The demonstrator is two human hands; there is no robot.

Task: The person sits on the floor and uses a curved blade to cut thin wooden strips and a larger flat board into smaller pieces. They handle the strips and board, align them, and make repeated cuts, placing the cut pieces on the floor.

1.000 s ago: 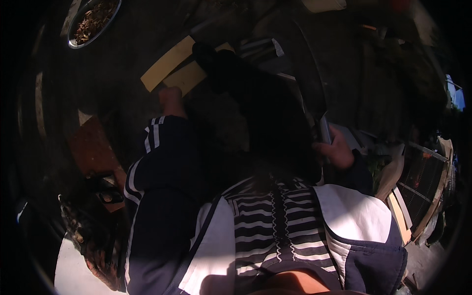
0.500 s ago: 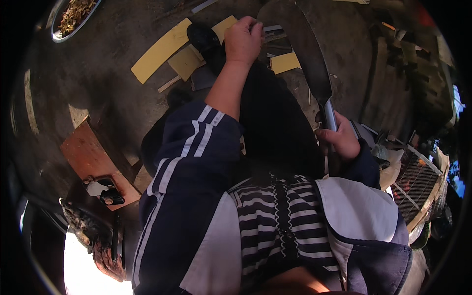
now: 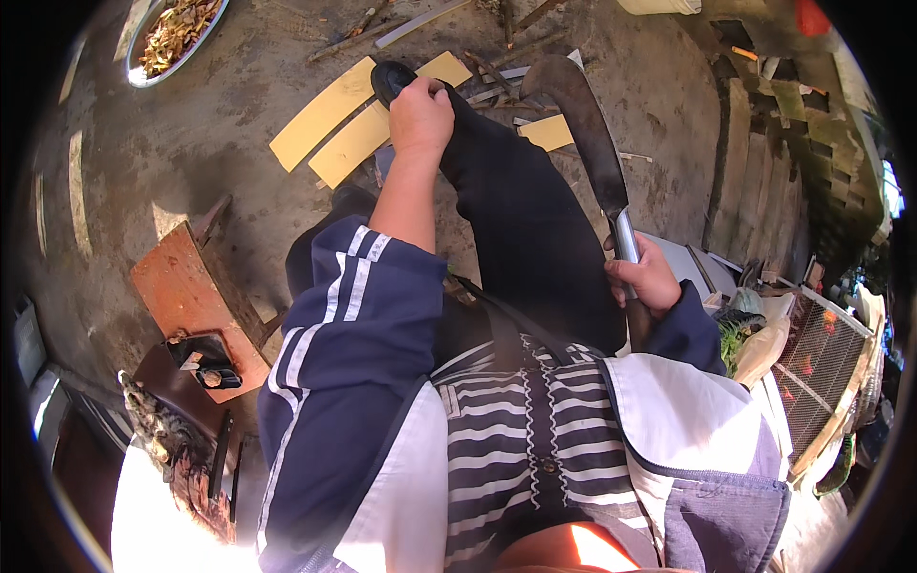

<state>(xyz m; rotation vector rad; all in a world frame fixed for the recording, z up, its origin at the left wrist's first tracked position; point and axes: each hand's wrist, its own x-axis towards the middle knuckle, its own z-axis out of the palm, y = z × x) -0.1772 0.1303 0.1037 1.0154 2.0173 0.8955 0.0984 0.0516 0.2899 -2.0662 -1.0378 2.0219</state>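
My right hand (image 3: 648, 277) grips a billhook by its metal socket handle, with fingers wrapped round it. The long dark blade of the billhook (image 3: 590, 129) points up and away from me, its hooked tip curving left. My left hand (image 3: 421, 113) is closed, knuckles up, over the front of my outstretched black-trousered leg, near a black shoe (image 3: 392, 80). Whatever its fingers hold, if anything, is hidden. Two long yellow strips, the outer strip (image 3: 320, 113) and the inner strip (image 3: 349, 148), lie on the ground by the shoe. A short yellow piece (image 3: 547, 133) lies left of the blade.
An orange-brown wooden stool (image 3: 196, 291) carrying a small black item stands at left. A basin of chips (image 3: 178, 38) is at the far left. Sticks (image 3: 355, 38) lie on the stained concrete. At right are wooden slats (image 3: 750, 181) and a mesh cage (image 3: 812, 358).
My left hand has shifted left and slightly nearer in view. The billhook and right hand have moved slightly left and down, still gripped. The picture is brighter.
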